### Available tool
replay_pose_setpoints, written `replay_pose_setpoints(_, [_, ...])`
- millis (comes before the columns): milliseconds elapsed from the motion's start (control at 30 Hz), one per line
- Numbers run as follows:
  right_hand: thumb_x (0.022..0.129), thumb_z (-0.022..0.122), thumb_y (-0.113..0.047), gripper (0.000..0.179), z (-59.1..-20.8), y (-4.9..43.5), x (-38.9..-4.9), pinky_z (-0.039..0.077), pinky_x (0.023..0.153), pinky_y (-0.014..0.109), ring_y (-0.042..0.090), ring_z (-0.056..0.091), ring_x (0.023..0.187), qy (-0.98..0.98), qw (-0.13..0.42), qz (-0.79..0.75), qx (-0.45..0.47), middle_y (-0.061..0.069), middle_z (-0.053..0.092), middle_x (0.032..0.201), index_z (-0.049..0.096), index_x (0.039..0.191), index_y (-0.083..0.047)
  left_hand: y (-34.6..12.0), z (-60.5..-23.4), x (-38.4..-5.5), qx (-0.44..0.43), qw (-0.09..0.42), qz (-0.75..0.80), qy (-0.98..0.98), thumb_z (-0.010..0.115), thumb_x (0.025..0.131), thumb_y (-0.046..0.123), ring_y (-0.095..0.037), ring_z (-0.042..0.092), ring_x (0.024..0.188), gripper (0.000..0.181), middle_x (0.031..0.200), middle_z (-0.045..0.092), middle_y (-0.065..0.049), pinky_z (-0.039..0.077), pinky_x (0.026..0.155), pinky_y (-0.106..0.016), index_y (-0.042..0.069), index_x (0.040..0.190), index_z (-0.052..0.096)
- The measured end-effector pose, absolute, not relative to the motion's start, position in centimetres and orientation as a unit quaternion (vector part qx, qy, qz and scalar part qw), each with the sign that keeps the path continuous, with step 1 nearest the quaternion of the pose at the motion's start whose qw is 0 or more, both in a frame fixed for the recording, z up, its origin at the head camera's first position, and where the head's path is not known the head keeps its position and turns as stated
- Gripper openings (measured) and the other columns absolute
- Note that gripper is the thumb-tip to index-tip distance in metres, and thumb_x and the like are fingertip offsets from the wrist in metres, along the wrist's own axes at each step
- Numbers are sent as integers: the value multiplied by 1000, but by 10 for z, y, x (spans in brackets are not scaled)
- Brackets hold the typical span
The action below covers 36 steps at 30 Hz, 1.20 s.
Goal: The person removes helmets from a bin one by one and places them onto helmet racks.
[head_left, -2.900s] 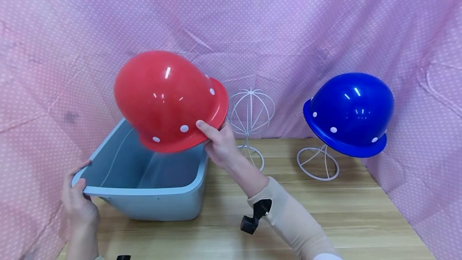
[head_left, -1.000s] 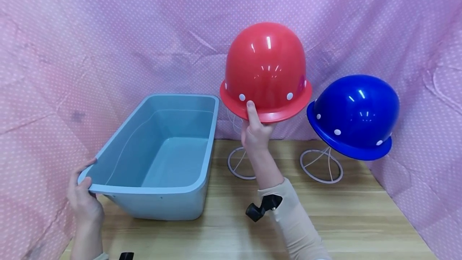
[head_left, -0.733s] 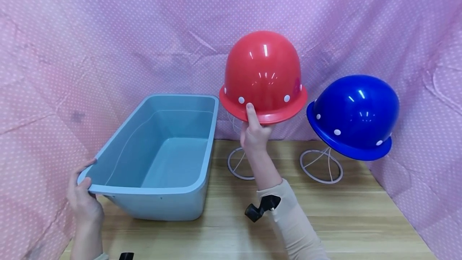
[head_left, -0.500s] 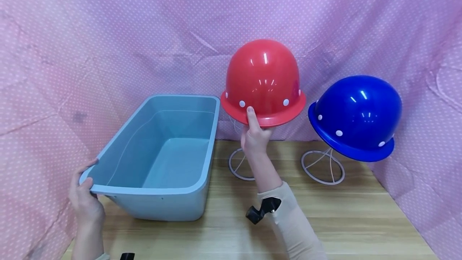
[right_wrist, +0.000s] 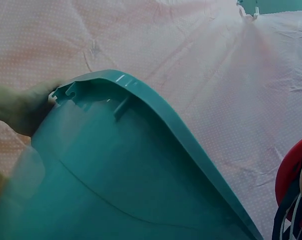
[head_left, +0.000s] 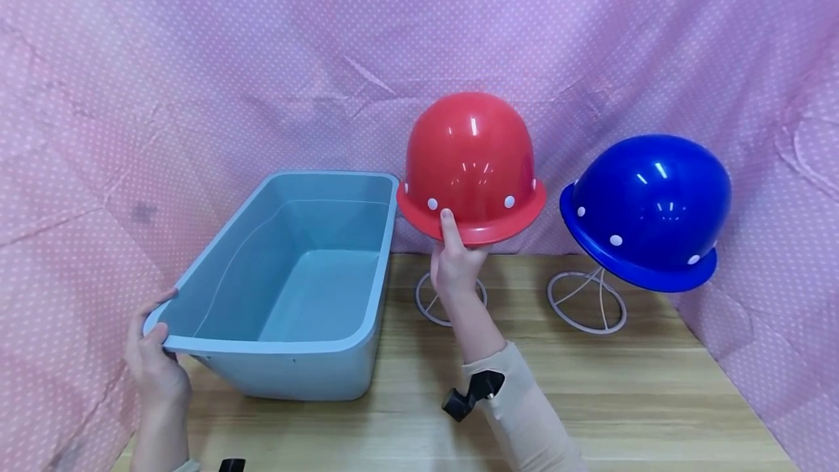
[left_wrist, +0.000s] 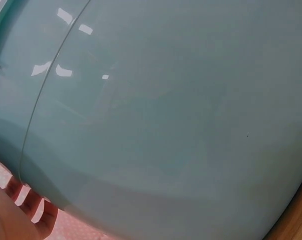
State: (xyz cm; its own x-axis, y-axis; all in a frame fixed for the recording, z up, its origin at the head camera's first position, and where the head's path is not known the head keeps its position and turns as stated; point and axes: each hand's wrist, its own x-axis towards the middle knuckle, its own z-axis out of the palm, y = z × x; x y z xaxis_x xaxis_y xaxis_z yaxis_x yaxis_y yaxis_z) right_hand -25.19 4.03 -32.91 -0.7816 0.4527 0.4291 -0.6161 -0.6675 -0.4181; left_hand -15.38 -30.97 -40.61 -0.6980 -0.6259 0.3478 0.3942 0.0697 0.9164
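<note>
My right hand (head_left: pixel 457 268) grips a red hard hat (head_left: pixel 468 159) by its near brim, thumb on the outside and the other fingers underneath. The hat is upright, dome up, over a white wire stand (head_left: pixel 424 304), and only the stand's ring base shows below it. In the right wrist view the red hard hat (right_wrist: pixel 288 172) is cut off at the right edge, with dark straps inside. My left hand (head_left: pixel 156 366) holds the near left corner of a blue-grey plastic bin (head_left: pixel 262 347). The left wrist view shows the bin's wall (left_wrist: pixel 166 125) with curled fingers at its rim.
A blue hard hat (head_left: pixel 649 206) sits tilted on a second wire stand (head_left: pixel 586 303) at the right. The wooden table (head_left: pixel 623 399) carries the bin and stands. A pink dotted cloth (head_left: pixel 328 42) hangs behind and along both sides.
My right hand has carried the red hard hat from over the bin rightward to above the wire stand, turned it upright, and lowered it. The left hand stays on the bin's corner.
</note>
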Motion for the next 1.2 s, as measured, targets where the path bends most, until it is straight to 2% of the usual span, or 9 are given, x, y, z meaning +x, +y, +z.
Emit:
replay_pose_setpoints(367, [95,64,9,72,-349,36,-248,58,104,38,33,47,148,-286,304,898,137,8,50,150,30,153,-18,-309,-406,-155,96,380,-674,-627,33,100,15,-28,48,149,54,150,57,-3,27,130,-40,9,144,63])
replay_pose_setpoints(667, [95,61,10,70,-364,31,-245,58,104,40,34,50,146,-289,304,896,144,9,50,150,33,153,-18,-307,-406,-154,98,383,-678,-619,35,100,14,-29,49,147,53,149,58,-4,29,129,-38,7,143,64])
replay_pose_setpoints(833, [95,63,9,69,-365,29,-244,58,105,40,35,51,145,-287,311,895,143,9,52,148,34,152,-17,-306,-405,-153,96,389,-674,-620,35,100,14,-29,52,142,53,144,60,-2,36,122,-32,7,142,65])
replay_pose_setpoints(967, [94,65,9,71,-369,25,-245,58,105,41,36,51,146,-294,321,890,137,9,52,148,33,152,-16,-307,-406,-154,91,385,-678,-619,34,100,13,-30,50,144,53,145,59,-2,34,125,-34,7,143,64])
replay_pose_setpoints(1000, [93,66,9,72,-370,24,-245,58,105,41,36,51,146,-299,324,888,134,9,52,148,33,152,-16,-307,-406,-154,91,382,-679,-620,33,100,13,-31,49,146,54,146,58,-1,31,127,-37,6,144,63])
replay_pose_setpoints(1100, [93,67,8,73,-374,22,-244,58,105,39,34,51,145,-312,323,884,129,7,52,148,32,153,-17,-307,-405,-154,92,385,-677,-620,34,99,14,-30,49,145,54,146,59,-1,31,127,-37,6,144,63])
replay_pose_setpoints(1200, [98,59,6,62,-378,20,-240,58,105,34,27,54,141,-287,307,897,138,4,53,145,34,150,-16,-307,-405,-153,94,390,-677,-617,35,99,13,-28,53,139,53,143,60,0,36,122,-34,6,143,64])
